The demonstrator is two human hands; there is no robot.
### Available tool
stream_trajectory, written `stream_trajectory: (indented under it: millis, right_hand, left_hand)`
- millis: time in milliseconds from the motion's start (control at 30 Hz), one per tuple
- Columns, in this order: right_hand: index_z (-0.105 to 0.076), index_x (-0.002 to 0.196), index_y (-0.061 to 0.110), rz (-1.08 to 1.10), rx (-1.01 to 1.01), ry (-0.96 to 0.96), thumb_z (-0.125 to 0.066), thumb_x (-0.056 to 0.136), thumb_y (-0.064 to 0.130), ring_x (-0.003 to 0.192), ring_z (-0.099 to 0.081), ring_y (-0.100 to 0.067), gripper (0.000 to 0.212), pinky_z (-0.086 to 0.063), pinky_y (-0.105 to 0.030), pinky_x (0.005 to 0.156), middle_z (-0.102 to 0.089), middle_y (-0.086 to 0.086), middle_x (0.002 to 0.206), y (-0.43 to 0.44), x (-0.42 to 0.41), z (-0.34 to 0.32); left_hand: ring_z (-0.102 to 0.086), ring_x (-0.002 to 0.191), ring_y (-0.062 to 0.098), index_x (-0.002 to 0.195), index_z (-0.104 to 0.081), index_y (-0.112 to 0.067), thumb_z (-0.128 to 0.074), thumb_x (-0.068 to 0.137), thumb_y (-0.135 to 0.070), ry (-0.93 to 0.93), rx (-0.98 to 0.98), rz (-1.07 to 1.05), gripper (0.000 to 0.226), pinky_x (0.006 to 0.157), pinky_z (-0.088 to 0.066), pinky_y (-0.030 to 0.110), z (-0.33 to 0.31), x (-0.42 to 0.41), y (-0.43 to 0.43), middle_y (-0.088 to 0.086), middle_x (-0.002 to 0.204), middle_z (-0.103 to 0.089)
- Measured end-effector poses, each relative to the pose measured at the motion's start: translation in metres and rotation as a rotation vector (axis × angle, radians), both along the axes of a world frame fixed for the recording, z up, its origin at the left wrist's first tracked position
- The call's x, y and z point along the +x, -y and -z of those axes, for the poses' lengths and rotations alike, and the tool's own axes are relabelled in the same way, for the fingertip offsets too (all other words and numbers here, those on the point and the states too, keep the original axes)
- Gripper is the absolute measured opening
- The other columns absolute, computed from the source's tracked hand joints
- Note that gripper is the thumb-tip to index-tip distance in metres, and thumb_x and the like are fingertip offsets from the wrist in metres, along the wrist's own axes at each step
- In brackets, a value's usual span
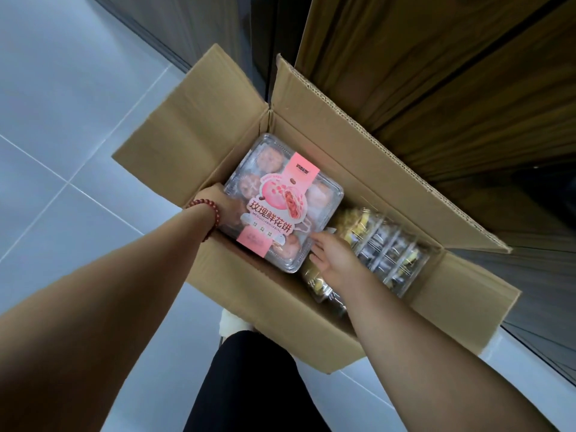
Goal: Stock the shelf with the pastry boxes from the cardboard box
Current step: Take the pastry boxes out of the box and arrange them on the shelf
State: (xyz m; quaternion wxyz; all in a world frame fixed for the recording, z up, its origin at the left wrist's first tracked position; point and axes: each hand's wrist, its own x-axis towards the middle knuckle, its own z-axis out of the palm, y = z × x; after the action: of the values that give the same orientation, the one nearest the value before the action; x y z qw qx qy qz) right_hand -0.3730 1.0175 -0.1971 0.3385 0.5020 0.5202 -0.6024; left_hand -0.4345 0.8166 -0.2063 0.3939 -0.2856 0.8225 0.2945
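An open cardboard box (pixel 199 129) stands on the floor below me. In its left half a clear plastic pastry box with a pink label (pixel 282 201) is tilted up. My left hand (pixel 218 204), with a red bead bracelet on the wrist, grips its left edge, fingers hidden under it. My right hand (pixel 332 257) touches its lower right corner with fingers spread and mostly straight. Another clear pastry box (pixel 383 244) with yellowish and dark contents lies in the right half of the cardboard box.
Dark wooden shelf panels (pixel 452 88) rise right behind the cardboard box. Pale grey floor tiles (pixel 62 120) spread out to the left. My black-trousered leg (pixel 249 385) is just in front of the box's near wall.
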Motion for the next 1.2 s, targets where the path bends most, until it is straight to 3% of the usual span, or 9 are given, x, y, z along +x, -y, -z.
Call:
stream_trajectory:
  millis: [167, 333, 433, 567, 733, 867, 933, 1067, 1200]
  right_hand:
    - [-0.056, 0.113, 0.007, -0.034, 0.072, -0.045, -0.059, 0.091, 0.007, 0.102, -0.058, -0.019, 0.022, -0.047, -0.035, 0.097, -0.061, -0.008, 0.115, -0.001, 0.004, -0.022]
    - [-0.052, 0.117, 0.009, -0.049, 0.132, -0.043, -0.062, 0.086, 0.005, 0.094, -0.06, -0.023, 0.033, -0.057, -0.037, 0.061, -0.059, -0.013, 0.115, 0.001, 0.024, -0.069]
    - [-0.046, 0.099, 0.017, -0.096, 0.122, -0.116, -0.063, 0.087, 0.009, 0.089, -0.057, -0.022, 0.022, -0.058, -0.043, 0.063, -0.051, -0.007, 0.104, 0.004, 0.032, -0.115]
    - [-0.042, 0.086, 0.023, -0.164, 0.132, -0.313, -0.061, 0.09, 0.011, 0.09, -0.056, -0.018, 0.023, -0.059, -0.048, 0.069, -0.05, -0.002, 0.096, 0.008, 0.034, -0.184]
    - [-0.044, 0.091, 0.018, -0.217, 0.12, -0.528, -0.062, 0.089, 0.01, 0.092, -0.061, -0.021, 0.02, -0.06, -0.041, 0.06, -0.052, -0.015, 0.105, 0.004, 0.029, -0.293]
    - [-0.044, 0.09, 0.02, -0.272, 0.167, -0.691, -0.062, 0.088, 0.008, 0.082, -0.057, -0.011, 0.022, -0.059, -0.037, 0.053, -0.05, -0.002, 0.091, -0.001, 0.026, -0.379]
    - [-0.044, 0.091, 0.02, -0.301, 0.193, -0.771, -0.062, 0.089, 0.007, 0.081, -0.055, -0.01, 0.022, -0.059, -0.037, 0.053, -0.049, -0.002, 0.091, -0.004, 0.027, -0.423]
    - [-0.046, 0.094, 0.019, -0.345, 0.251, -0.916, -0.061, 0.088, 0.005, 0.085, -0.058, -0.015, 0.022, -0.06, -0.042, 0.057, -0.053, -0.01, 0.094, -0.012, 0.027, -0.497]
    - [-0.046, 0.094, 0.021, -0.347, 0.312, -1.076, -0.06, 0.089, 0.004, 0.079, -0.054, -0.011, 0.022, -0.059, -0.037, 0.055, -0.051, -0.012, 0.093, -0.021, 0.017, -0.568]
  left_hand:
    - [-0.053, 0.113, 0.034, 0.125, -0.04, -0.008, -0.052, 0.089, -0.021, -0.128, -0.086, 0.037, 0.041, 0.089, -0.047, 0.038, -0.029, 0.014, 0.0, 0.017, 0.127, -0.053]
    - [-0.051, 0.087, 0.026, 0.112, -0.042, -0.007, -0.054, 0.087, -0.008, -0.339, 0.008, -0.098, 0.027, 0.064, -0.039, 0.03, -0.085, 0.034, 0.004, 0.006, 0.1, -0.05]
    - [-0.056, 0.067, 0.019, 0.096, -0.038, -0.01, -0.056, 0.091, -0.015, -0.464, 0.143, -0.237, 0.019, 0.055, -0.039, 0.025, -0.126, 0.053, 0.014, 0.005, 0.088, -0.058]
    - [-0.051, 0.079, 0.021, 0.093, -0.041, -0.006, -0.066, 0.085, -0.027, -0.547, 0.235, -0.34, 0.033, 0.072, -0.046, 0.034, -0.189, 0.064, 0.028, 0.007, 0.092, -0.051]
    - [-0.059, 0.083, 0.016, 0.092, -0.047, -0.006, -0.069, 0.083, -0.016, -0.657, 0.308, -0.317, 0.026, 0.062, -0.045, 0.016, -0.284, 0.054, 0.042, 0.01, 0.093, -0.058]
    - [-0.06, 0.079, 0.003, 0.099, -0.048, -0.002, -0.067, 0.084, -0.012, -0.754, 0.386, -0.294, 0.026, 0.06, -0.046, 0.004, -0.37, 0.049, 0.039, 0.005, 0.094, -0.057]
    - [-0.063, 0.085, 0.001, 0.101, -0.05, -0.006, -0.066, 0.084, -0.009, -0.822, 0.43, -0.278, 0.023, 0.065, -0.05, 0.009, -0.415, 0.051, 0.039, 0.008, 0.097, -0.059]
    - [-0.063, 0.093, 0.037, 0.093, -0.053, -0.028, -0.073, 0.077, -0.019, -0.906, 0.561, -0.242, 0.027, 0.081, -0.054, 0.044, -0.487, 0.055, 0.047, 0.009, 0.099, -0.063]
    - [-0.063, 0.084, 0.015, 0.092, -0.054, -0.033, -0.074, 0.072, -0.028, -1.015, 0.621, -0.103, 0.029, 0.074, -0.054, 0.024, -0.561, 0.035, 0.047, -0.001, 0.091, -0.065]
